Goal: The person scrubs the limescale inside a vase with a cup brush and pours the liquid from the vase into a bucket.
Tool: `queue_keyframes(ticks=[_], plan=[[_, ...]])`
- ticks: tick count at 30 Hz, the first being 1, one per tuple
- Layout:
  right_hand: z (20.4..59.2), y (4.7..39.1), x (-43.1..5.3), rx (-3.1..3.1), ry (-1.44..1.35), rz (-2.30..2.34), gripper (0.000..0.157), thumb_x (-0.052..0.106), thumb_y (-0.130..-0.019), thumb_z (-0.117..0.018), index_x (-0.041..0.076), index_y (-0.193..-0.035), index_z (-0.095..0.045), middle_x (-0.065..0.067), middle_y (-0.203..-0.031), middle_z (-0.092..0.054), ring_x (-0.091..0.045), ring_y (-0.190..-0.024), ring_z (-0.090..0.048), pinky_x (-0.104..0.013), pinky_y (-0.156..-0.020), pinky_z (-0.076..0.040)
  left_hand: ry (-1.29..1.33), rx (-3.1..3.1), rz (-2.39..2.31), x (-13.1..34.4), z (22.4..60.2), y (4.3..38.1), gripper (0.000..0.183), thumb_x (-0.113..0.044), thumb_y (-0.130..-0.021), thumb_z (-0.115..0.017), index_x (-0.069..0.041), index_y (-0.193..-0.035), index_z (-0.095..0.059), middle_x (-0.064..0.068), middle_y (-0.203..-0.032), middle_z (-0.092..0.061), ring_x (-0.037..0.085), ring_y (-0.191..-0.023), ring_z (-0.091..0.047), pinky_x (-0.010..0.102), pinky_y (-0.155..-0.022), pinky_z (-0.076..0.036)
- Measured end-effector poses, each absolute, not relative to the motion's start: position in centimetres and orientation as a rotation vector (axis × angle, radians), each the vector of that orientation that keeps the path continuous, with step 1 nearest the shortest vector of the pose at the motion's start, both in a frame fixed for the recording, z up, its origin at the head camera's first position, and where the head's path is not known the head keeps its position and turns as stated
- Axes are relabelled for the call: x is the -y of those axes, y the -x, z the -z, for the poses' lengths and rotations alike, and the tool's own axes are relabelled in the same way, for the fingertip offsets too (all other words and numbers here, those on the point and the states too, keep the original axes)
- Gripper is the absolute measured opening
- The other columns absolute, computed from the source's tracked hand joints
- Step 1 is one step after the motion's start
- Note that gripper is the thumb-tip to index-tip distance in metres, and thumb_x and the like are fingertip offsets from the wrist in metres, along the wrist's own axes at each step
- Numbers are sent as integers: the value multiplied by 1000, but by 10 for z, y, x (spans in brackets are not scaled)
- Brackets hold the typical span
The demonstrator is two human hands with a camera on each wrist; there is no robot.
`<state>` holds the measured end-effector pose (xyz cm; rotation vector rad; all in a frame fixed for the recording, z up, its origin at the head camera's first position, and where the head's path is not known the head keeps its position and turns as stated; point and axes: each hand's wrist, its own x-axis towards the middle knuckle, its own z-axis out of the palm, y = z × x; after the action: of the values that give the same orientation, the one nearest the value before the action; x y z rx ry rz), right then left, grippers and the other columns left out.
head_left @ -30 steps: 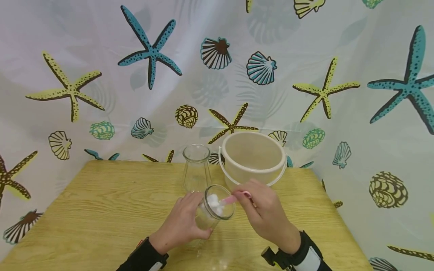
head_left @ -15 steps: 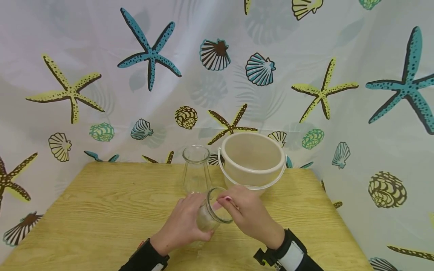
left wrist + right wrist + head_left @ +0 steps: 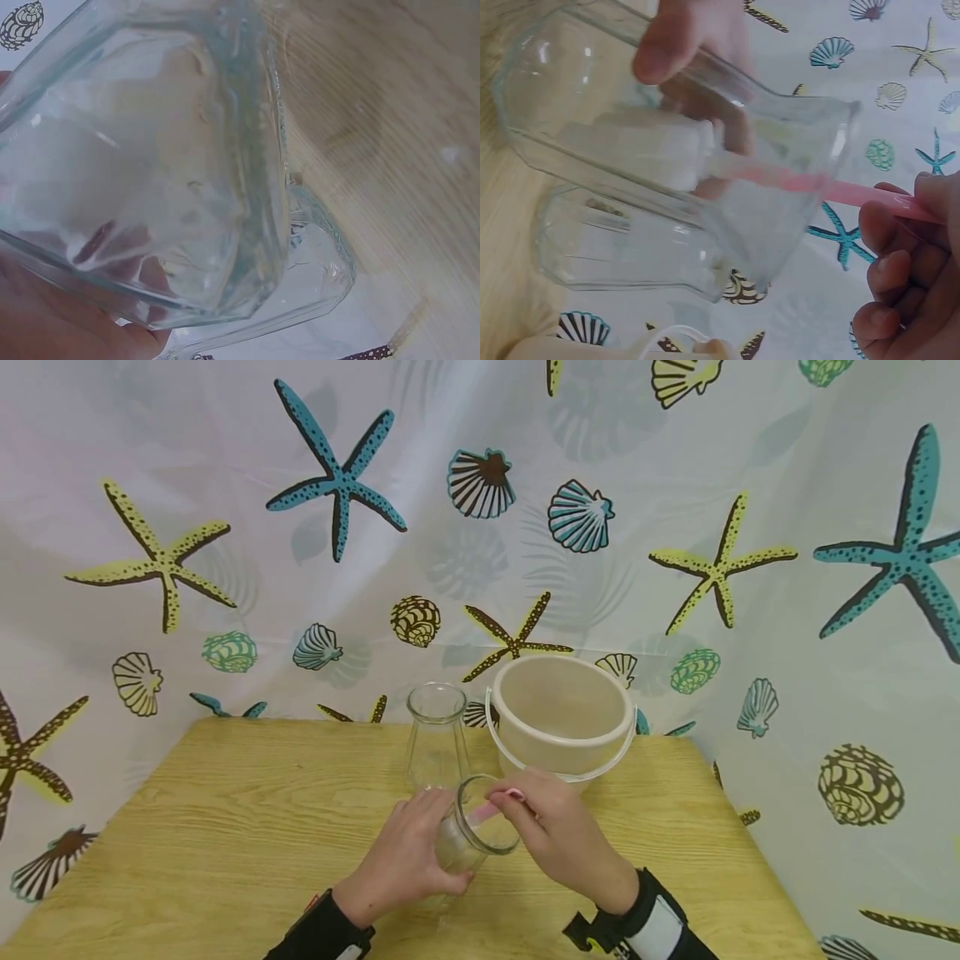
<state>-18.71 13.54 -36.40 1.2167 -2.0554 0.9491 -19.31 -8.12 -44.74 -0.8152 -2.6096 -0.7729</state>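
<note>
My left hand point(image 3: 401, 864) grips a clear glass carafe point(image 3: 456, 847) around its side, tilted with the mouth toward my right hand point(image 3: 566, 839). Between thumb and fingers, the right hand pinches the pink handle of a sponge bottle brush point(image 3: 483, 812). In the right wrist view the brush's white sponge head point(image 3: 641, 146) lies inside the carafe, along its body. The left wrist view looks at the thick glass base point(image 3: 142, 165), with part of the left hand point(image 3: 60, 315) beneath.
A second glass carafe point(image 3: 437, 752) stands upright just behind the held one. Right of it is a cream bucket point(image 3: 525, 739) with its handle hanging down in front. A patterned curtain point(image 3: 480, 552) rises behind the wooden table point(image 3: 247, 793).
The right hand has moved left and down toward the carafe's mouth, pushing the brush deeper, so the sponge head has gone from the mouth into the body. The left hand holds nearly still.
</note>
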Motion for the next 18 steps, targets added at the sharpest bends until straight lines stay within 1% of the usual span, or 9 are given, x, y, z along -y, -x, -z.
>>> queue_keyframes(ticks=[4,6,10,13,15,18], plan=[[352,181,-142,1975,-1219,-1019,11,3,-90,-62,7,-96,-69,0,-78,-63,-7,-68,-49,-18,-56,-42,795,2627,760,81,446,193,87,-59,-60,-76,-23,-133,-45,-9,-113,-54,14,-108,-43,50,-84,-41],[346,179,-144,1918,-1228,-1044,10,4,-91,-60,5,-95,-69,-1,-76,-62,-8,-66,-48,-18,-54,-41,792,2628,760,81,445,193,86,-59,-60,-76,-23,-131,-46,-9,-111,-53,14,-107,-43,49,-84,-41],[336,173,-146,1817,-1245,-1070,15,11,-96,-56,2,-93,-69,-2,-73,-58,-9,-64,-47,-19,-53,-39,800,2620,773,81,445,193,83,-59,-60,-77,-28,-129,-45,-12,-106,-51,10,-98,-44,45,-79,-41],[329,169,-143,1774,-1257,-1085,19,13,-98,-54,1,-91,-68,-5,-73,-60,-11,-65,-48,-20,-54,-39,807,2614,782,81,445,193,81,-58,-60,-77,-29,-128,-45,-13,-105,-51,10,-95,-44,44,-77,-40],[326,166,-139,1759,-1262,-1091,18,11,-97,-55,0,-90,-67,-6,-73,-60,-11,-65,-49,-20,-53,-40,807,2614,786,80,445,192,80,-58,-60,-77,-28,-127,-46,-13,-104,-51,10,-95,-44,44,-76,-40],[326,165,-135,1758,-1267,-1094,11,4,-94,-58,-1,-88,-66,-8,-72,-60,-12,-64,-49,-20,-53,-40,805,2623,793,80,445,192,80,-57,-60,-77,-26,-127,-47,-12,-105,-52,11,-96,-44,45,-77,-41]])
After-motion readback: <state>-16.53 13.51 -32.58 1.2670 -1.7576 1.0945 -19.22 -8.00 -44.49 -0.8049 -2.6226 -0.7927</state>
